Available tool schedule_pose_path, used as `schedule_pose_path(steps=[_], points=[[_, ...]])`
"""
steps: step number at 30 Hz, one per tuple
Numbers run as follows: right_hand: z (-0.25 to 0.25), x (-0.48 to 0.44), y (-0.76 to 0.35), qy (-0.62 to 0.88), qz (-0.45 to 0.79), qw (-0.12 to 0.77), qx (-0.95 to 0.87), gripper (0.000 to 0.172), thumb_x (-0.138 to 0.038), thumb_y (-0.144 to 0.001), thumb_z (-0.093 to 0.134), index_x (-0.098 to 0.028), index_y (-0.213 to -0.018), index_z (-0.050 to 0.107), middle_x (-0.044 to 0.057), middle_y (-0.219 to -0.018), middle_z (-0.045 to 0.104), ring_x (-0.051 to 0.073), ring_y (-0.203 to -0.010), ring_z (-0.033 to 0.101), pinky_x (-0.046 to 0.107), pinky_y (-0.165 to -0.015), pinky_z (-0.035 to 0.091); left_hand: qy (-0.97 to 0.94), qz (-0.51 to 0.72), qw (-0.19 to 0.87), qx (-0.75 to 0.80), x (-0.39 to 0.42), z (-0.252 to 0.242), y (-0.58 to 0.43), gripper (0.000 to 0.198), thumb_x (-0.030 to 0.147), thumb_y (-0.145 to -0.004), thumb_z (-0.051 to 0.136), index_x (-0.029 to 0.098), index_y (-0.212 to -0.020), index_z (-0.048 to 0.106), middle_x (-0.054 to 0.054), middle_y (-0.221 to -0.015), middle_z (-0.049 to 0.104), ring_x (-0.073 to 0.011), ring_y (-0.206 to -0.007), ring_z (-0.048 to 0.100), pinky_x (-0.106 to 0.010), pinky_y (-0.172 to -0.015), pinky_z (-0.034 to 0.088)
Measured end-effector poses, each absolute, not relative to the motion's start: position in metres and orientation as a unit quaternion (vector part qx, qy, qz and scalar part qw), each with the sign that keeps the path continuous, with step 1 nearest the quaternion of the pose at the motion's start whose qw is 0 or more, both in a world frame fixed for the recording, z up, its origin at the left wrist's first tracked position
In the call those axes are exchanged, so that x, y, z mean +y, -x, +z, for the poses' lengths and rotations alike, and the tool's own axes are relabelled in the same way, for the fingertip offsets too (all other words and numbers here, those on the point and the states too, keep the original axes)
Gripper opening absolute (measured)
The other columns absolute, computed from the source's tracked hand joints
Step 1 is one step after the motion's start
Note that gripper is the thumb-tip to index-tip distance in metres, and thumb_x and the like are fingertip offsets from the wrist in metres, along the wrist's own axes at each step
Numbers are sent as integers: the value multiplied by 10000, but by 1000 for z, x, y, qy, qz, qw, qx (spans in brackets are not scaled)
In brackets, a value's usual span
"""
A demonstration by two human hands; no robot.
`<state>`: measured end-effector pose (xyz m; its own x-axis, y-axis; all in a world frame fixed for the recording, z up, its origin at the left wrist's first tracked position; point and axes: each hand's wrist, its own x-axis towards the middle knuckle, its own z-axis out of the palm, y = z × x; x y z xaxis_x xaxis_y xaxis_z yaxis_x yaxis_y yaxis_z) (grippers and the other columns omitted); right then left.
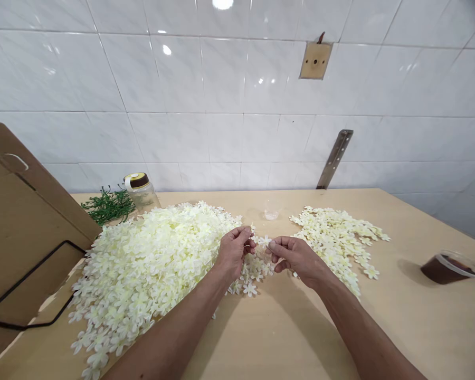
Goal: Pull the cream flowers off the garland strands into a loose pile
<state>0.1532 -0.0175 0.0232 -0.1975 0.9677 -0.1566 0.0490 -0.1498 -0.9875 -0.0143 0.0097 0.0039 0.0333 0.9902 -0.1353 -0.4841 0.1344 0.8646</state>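
Observation:
A small white artificial flower (264, 241) is pinched between the thumb and fingers of my right hand (295, 256), above the table. My left hand (234, 248) is just to its left, thumb and fingertips pressed together; what they hold, if anything, is too small to make out. Close behind and below the left hand spreads a big heap of white and pale-yellow artificial flowers (154, 264). A few loose flowers (250, 288) lie under the hands. Beyond my right hand is a smaller, flatter pile of similar flowers (332, 235).
A small clear plastic cup (271, 211) stands behind the hands. At the left are a cardboard box (31, 221), a black wire frame (31, 279), green plastic sprigs (110, 205) and a clear bottle (142, 192). A cup of dark liquid (449, 267) stands far right. A tiled wall (221, 132) backs the table.

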Motion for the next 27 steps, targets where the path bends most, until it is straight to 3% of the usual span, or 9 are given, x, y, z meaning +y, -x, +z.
schedule_pose_path(steps=[4, 8, 10, 16, 22, 27], points=[[23, -18, -154, 468, 586, 407, -521, 371, -511, -714, 751, -150, -738, 668, 11, -655, 589, 121, -603, 532, 265, -536, 534, -321, 576, 642, 391, 8, 7, 14, 313, 370, -709, 770, 140, -855, 618, -57, -886, 656, -80, -556, 577, -204, -469, 427], [17, -16, -155, 472, 579, 421, -515, 372, -519, -715, 744, -156, -749, 670, 25, -728, 619, 122, -620, 530, 270, -531, 532, -325, 589, 634, 382, 8, 9, 15, 302, 361, -717, 757, 156, -868, 593, -19, -785, 639, -63, -490, 526, -189, -428, 382], [14, -15, -154, 489, 563, 421, -517, 371, -527, -731, 722, -159, -740, 669, 7, -670, 597, 108, -565, 514, 254, -503, 509, -328, 594, 632, 375, 9, 9, 15, 300, 349, -706, 760, 157, -861, 589, -2, -744, 618, -59, -474, 508, -187, -418, 370], [7, -16, -151, 518, 507, 318, -611, 327, -483, -791, 671, -182, -913, 707, -37, -554, 546, 93, -414, 510, 216, -418, 408, -378, 597, 597, 380, 7, 9, 11, 250, 313, -709, 744, 131, -834, 626, 6, -698, 590, -61, -469, 505, -191, -415, 378], [12, -14, -151, 517, 518, 436, -524, 420, -585, -808, 614, -174, -844, 695, 65, -885, 659, 107, -563, 523, 223, -425, 451, -513, 549, 527, 398, 0, 0, 7, 252, 371, -788, 677, 151, -907, 646, 36, -550, 538, -90, -444, 501, -207, -425, 416], [11, -13, -150, 498, 538, 440, -518, 447, -611, -733, 682, -164, -727, 677, -3, -602, 524, 114, -527, 489, 231, -439, 456, -589, 528, 475, 386, -5, -5, 4, 197, 334, -821, 633, 176, -938, 624, 9, -691, 614, -80, -490, 535, -191, -458, 431]])
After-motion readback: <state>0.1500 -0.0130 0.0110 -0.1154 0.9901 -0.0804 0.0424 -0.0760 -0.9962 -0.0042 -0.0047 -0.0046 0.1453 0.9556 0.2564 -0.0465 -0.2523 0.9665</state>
